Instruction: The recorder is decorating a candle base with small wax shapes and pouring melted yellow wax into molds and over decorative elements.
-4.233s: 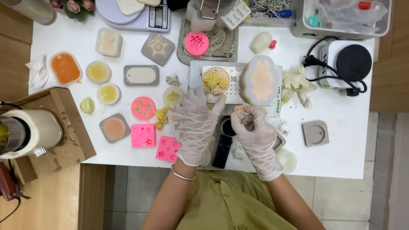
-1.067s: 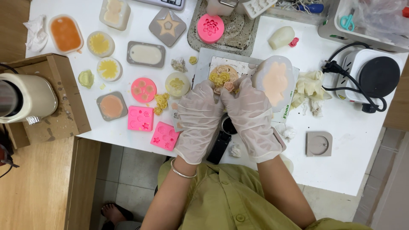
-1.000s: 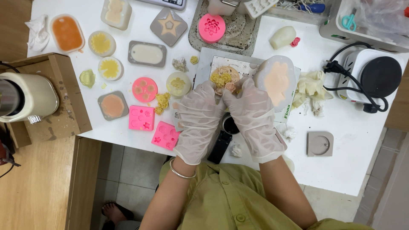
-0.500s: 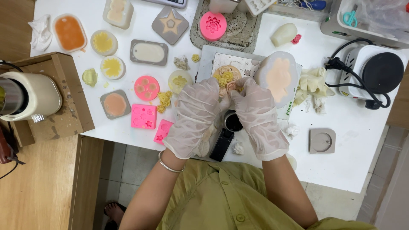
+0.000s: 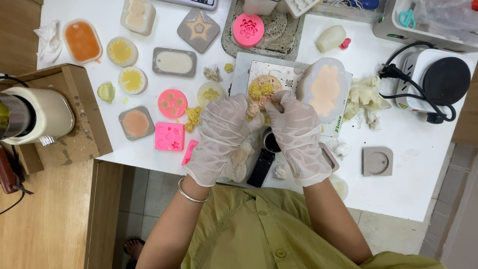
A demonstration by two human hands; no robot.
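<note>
Both my hands wear thin clear gloves and meet over a round disc topped with small yellow and peach wax flowers. My left hand pinches a small peach flower at the disc's near edge. My right hand presses its fingertips on the same spot from the right. The disc lies on a grey board. Right beside it sits an oval translucent mould filled with peach wax. A black tool lies under my wrists.
On the white table lie pink silicone moulds, wax-filled cups, a star mould, a pink flower mould, and a grey square mould. A hot plate with cable is right; a pot on cardboard left.
My hands have moved slightly up the table onto the near edge of the flower disc. The view has shifted a little; the objects on the table stay put.
</note>
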